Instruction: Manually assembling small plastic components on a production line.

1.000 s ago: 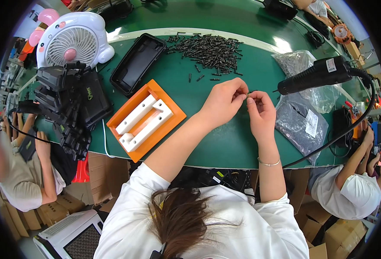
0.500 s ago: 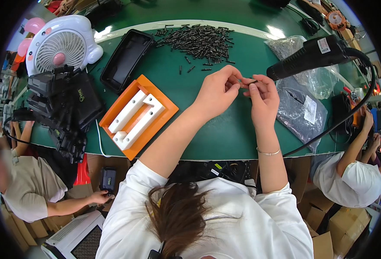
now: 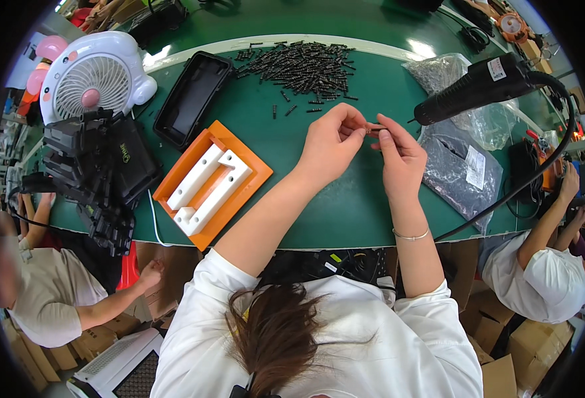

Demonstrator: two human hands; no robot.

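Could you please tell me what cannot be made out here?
Head view: small piece between the left hand and right hand, mostly hidden by their fingers.
Head view: black heap, its single parts too small for detail.
Head view: white case, its bottom cut off by the lower edge.

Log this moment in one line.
left hand: pinching small part | right hand: pinching same part | table: black pieces pile, orange-white fixture

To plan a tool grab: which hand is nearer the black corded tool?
Right. The right hand is just below-left of the black corded tool; the left hand is farther left.
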